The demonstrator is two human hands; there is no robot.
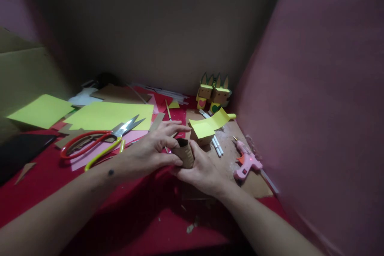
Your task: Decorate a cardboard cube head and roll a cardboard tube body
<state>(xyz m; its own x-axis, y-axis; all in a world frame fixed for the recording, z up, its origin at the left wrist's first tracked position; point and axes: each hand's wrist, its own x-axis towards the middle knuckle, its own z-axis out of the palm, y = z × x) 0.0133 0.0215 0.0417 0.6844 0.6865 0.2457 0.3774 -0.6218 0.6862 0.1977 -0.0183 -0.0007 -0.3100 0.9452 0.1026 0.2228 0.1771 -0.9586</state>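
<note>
Between my two hands is a short rolled cardboard tube [185,155], tilted so that its dark open end shows. My left hand [160,144] pinches its left rim with thumb and forefinger, the other fingers stretched out above. Around its right side and bottom, my right hand [202,170] is closed. Just behind the tube sits a small cardboard box [205,141] topped with yellow paper [204,128]. A curled yellow strip [220,118] and several white paper sticks [216,146] lie beside that box.
A pink glue gun [247,164] rests on a cardboard sheet [258,184] at the right. Large scissors [102,140] lie at the left over yellow sheets [111,114]. Two cardboard figures [213,94] stand at the back. Walls bound the red table [135,220].
</note>
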